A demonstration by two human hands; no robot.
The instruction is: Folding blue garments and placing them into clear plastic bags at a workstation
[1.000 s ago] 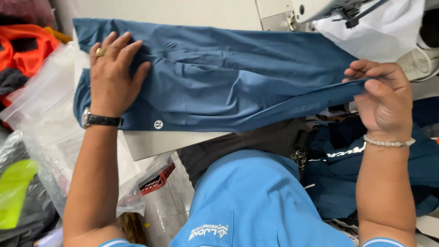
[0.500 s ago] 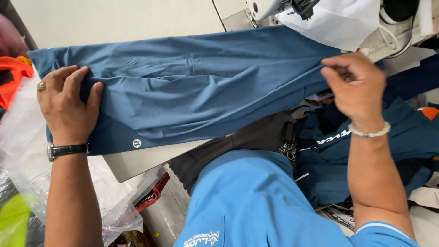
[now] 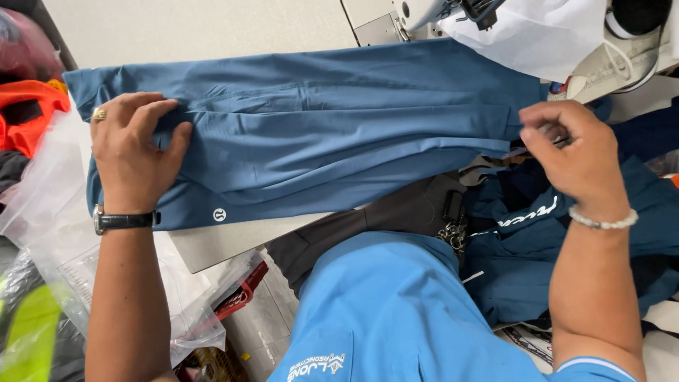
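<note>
A blue garment lies stretched across the pale worktop, folded lengthwise into a long band with a small round white mark near its lower left edge. The left hand lies flat on the left end of the garment, fingers spread and open, pressing the cloth down; it does not pinch anything. This hand wears a gold ring and a black wristwatch. The right hand is at the right end of the garment, where the cloth hangs over the edge of the worktop. Its fingers are closed together around the edge of the cloth there, though exactly how much they hold is partly hidden by the hand itself.

Judging from how it lies, the lengthwise fold looks done and the cloth is pulled fairly straight, with only some soft creases in the middle. The band is not yet folded across its length.

Around it, a sewing machine and a white cloth stand at the far edge. Clear plastic bags and an orange garment are on the left. More dark blue clothes are heaped low on the right, near the person's lap.
</note>
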